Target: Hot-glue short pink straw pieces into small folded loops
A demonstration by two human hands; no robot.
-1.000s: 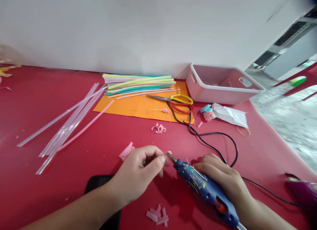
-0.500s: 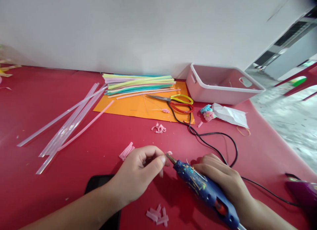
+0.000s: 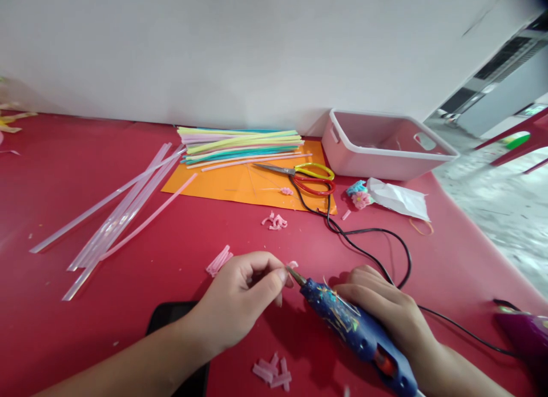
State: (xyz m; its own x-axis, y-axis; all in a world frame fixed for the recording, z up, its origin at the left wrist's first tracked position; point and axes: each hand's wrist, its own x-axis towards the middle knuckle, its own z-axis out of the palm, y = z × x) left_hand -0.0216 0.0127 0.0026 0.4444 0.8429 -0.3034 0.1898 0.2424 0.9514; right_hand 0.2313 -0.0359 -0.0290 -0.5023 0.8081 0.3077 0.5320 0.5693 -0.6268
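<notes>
My left hand [image 3: 242, 300] is closed in a pinch on a small curled pink straw piece [image 3: 293, 264], which pokes out beyond the fingertips. Wrapped along the body of a blue glue gun [image 3: 342, 317], my right hand [image 3: 385, 306] keeps its metal nozzle right at the left fingertips and the pink piece. Short cut pink pieces [image 3: 272, 372] lie below the hands, and another small pile of cut pink pieces [image 3: 220, 261] lies just left of my left hand. Curled pink pieces [image 3: 275, 221] rest farther back.
Coloured straws [image 3: 244, 143] and scissors [image 3: 295, 173] lie on orange paper [image 3: 205, 183]. Clear glue sticks [image 3: 128, 209] lie left. A pink bin [image 3: 377, 160] stands back right. The black cord [image 3: 381, 230] loops past my right hand. A dark phone-like slab [image 3: 173, 311] sits under my left forearm.
The glue gun has tilted and shifted very slightly in my right hand, its nozzle still at the pink straw piece. My left hand has hardly moved.
</notes>
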